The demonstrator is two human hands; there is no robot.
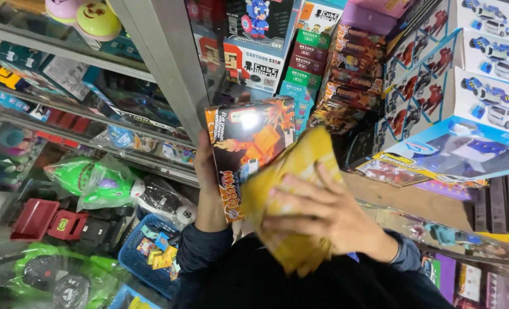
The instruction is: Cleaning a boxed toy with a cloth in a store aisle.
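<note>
While the left hand (206, 171) grips the orange toy box (249, 143) by its left edge, with the fingers curled behind it so that mostly the back of the hand shows, the right hand (317, 214) lies flat with spread fingers on a yellow cloth (291, 200) and presses it against the front of the box. The box is held upright in the air, in front of the grey shelf post (168, 63) and just below the stacked toy boxes (346, 68) on the shelf.

I judge that the grip on the box is the weak point. It is held on one edge only, so a strong push from the cloth could turn the box in the hand or let it slip out. Under it stand a blue basket (137, 260) with small items and toys in plastic bags (100, 183), and a falling box could hit them.

The box is also near the stacks on the shelf. If it is lifted or swung without care, its top corner may catch a stack and pull some boxes down. The cloth covers much of the front, so a dent or a tear in the cardboard could go unseen.
</note>
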